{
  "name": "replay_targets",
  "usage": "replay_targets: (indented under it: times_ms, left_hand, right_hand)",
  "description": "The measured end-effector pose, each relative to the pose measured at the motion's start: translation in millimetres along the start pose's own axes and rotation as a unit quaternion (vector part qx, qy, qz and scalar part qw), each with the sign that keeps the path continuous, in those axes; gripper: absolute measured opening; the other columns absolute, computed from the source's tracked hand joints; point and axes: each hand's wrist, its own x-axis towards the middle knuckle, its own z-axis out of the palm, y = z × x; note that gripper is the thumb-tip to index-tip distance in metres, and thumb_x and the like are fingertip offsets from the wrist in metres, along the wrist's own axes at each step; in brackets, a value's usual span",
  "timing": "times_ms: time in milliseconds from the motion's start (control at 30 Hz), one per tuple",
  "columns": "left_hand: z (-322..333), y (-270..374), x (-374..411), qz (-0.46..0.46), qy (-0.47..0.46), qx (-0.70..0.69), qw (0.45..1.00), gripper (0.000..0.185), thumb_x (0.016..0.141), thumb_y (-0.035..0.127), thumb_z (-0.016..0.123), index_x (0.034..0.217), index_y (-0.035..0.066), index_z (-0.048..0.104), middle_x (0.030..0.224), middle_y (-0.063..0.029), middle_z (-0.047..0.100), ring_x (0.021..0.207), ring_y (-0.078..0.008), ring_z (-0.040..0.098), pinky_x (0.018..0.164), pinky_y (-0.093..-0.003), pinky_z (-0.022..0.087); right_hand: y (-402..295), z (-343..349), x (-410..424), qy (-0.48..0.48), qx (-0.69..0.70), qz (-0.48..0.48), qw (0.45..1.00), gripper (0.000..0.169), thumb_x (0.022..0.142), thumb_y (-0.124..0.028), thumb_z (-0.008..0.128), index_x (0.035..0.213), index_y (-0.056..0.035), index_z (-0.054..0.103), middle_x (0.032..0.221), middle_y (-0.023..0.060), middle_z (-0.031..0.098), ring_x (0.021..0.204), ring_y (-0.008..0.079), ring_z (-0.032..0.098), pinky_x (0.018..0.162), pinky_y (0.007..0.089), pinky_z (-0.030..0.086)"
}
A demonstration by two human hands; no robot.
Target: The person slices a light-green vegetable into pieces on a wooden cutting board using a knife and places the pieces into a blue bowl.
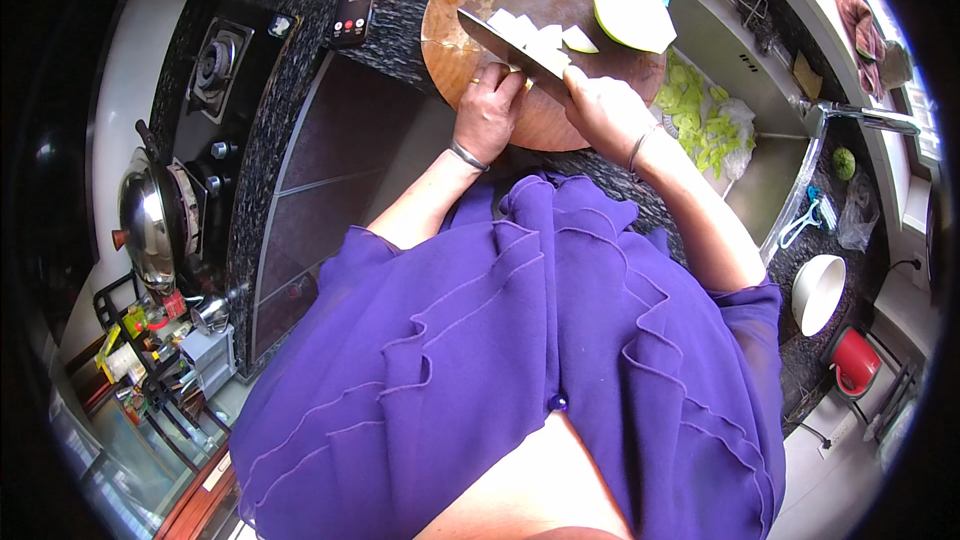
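Observation:
My right hand grips the handle of a kitchen knife, its broad blade slanting up and left over a round wooden cutting board. Close to the blade's lower side, my left hand has its fingers curled on a small pale piece, mostly hidden by them. Cut white pieces lie just beyond the blade, and one wedge with a green edge sits apart from them. A large cut chunk of pale, green-rimmed gourd or melon rests at the board's upper right.
Green peelings and a clear plastic bag lie in the sink at right, under a faucet. A phone lies left of the board. Farther left are a gas burner and a lidded pan. A white bowl and peeler stand right.

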Motion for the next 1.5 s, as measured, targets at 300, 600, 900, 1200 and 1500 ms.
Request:
replay_targets:
  times_ms: [300, 600, 900, 1200, 1500]
  left_hand:
    - [-2, 1, -4, 0.005, -0.003, 0.033, 0.999, 0.018, 0.079, 0.006, 0.062, 0.097, 0.007, 0.060, 0.094, -0.0128, 0.055, 0.088, -0.0328, 0.056, 0.075, -0.0416, 0.048]
    - [-3, 1, -2, 0.016, 0.006, 0.018, 1.000, 0.019, 0.079, 0.005, 0.065, 0.098, 0.006, 0.060, 0.096, -0.0123, 0.057, 0.088, -0.0331, 0.056, 0.075, -0.0414, 0.048]
    - [-1, -1, -5, 0.010, 0.005, 0.024, 1.000, 0.018, 0.080, 0.007, 0.064, 0.098, 0.007, 0.060, 0.093, -0.0126, 0.056, 0.087, -0.0332, 0.055, 0.075, -0.0415, 0.048]
    - [-4, 1, -5, 0.014, 0.010, 0.023, 1.000, 0.020, 0.079, 0.005, 0.065, 0.098, 0.005, 0.059, 0.095, -0.0120, 0.057, 0.086, -0.0327, 0.056, 0.074, -0.0406, 0.048]
    - [-1, 0, -10, 0.000, 0.011, 0.029, 1.000, 0.016, 0.079, 0.004, 0.064, 0.094, 0.005, 0.060, 0.093, -0.0126, 0.058, 0.086, -0.0334, 0.057, 0.073, -0.0414, 0.048]
  right_hand:
    - [-18, 13, -5, -0.009, -0.042, 0.020, 0.999, 0.022, 0.086, -0.009, 0.047, 0.103, 0.0042, 0.050, 0.073, 0.0233, 0.065, 0.068, 0.0374, 0.066, 0.061, 0.0461, 0.052]
    - [4, 23, 4, 0.011, -0.026, -0.001, 1.000, 0.029, 0.085, -0.010, 0.053, 0.109, 0.0032, 0.049, 0.070, 0.0226, 0.064, 0.064, 0.0382, 0.064, 0.058, 0.0480, 0.051]
    - [-13, 15, -6, 0.005, -0.023, -0.006, 1.000, 0.021, 0.087, -0.009, 0.046, 0.103, 0.0040, 0.050, 0.072, 0.0229, 0.064, 0.067, 0.0387, 0.065, 0.061, 0.0479, 0.051]
    - [3, 34, 5, 0.002, -0.020, 0.005, 1.000, 0.026, 0.086, -0.012, 0.052, 0.107, 0.0035, 0.048, 0.070, 0.0234, 0.063, 0.065, 0.0409, 0.063, 0.059, 0.0499, 0.050]
    - [-17, 12, -9, -0.009, -0.028, 0.005, 1.000, 0.019, 0.087, -0.010, 0.046, 0.101, 0.0015, 0.051, 0.073, 0.0231, 0.064, 0.068, 0.0382, 0.065, 0.061, 0.0475, 0.052]
